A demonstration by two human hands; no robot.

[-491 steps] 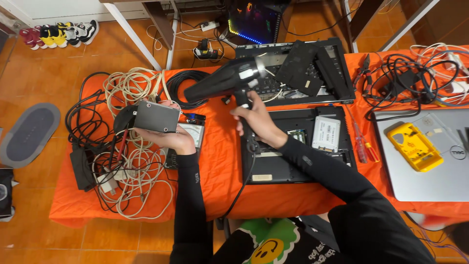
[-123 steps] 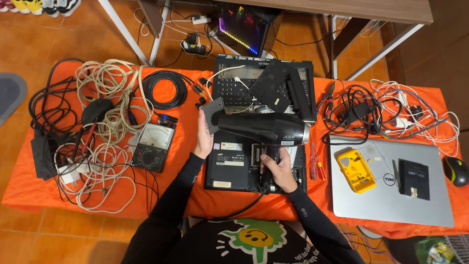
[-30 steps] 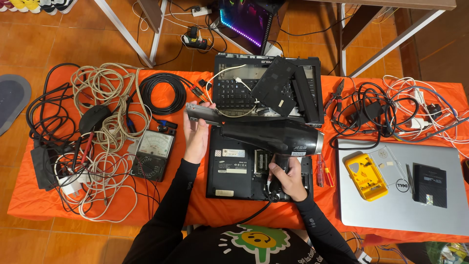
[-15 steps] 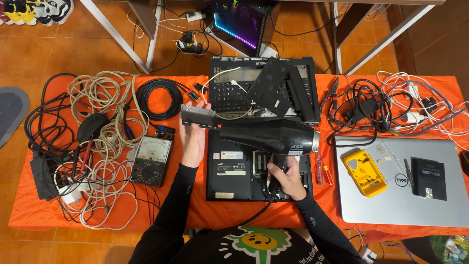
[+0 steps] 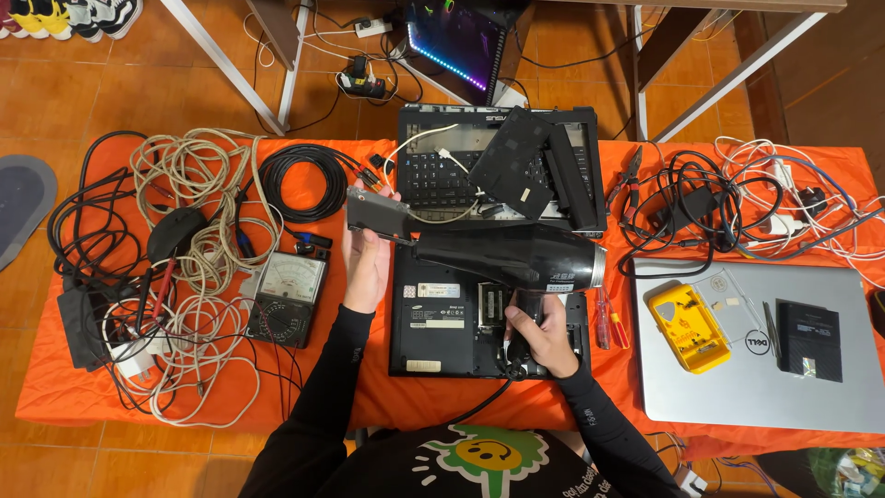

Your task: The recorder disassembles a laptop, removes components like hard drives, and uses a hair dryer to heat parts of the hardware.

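Note:
A black hair dryer (image 5: 502, 255) lies across the air above an upturned black laptop (image 5: 433, 318) on the orange table. My right hand (image 5: 539, 334) grips the dryer's handle, its cord running down toward me. At the nozzle end my left hand (image 5: 367, 263) holds the grey flat nozzle (image 5: 376, 214). The dryer points left.
A dismantled laptop with loose black panels (image 5: 516, 171) lies behind. An analog multimeter (image 5: 286, 297) and tangled cables (image 5: 184, 277) lie left. Right are screwdrivers (image 5: 604, 318), a silver laptop (image 5: 765, 369) bearing a yellow case (image 5: 687, 327) and a black drive, pliers and more cables.
The dryer has drifted slightly left and lower over the open laptop since a second ago. Both hands keep their grip on handle and nozzle.

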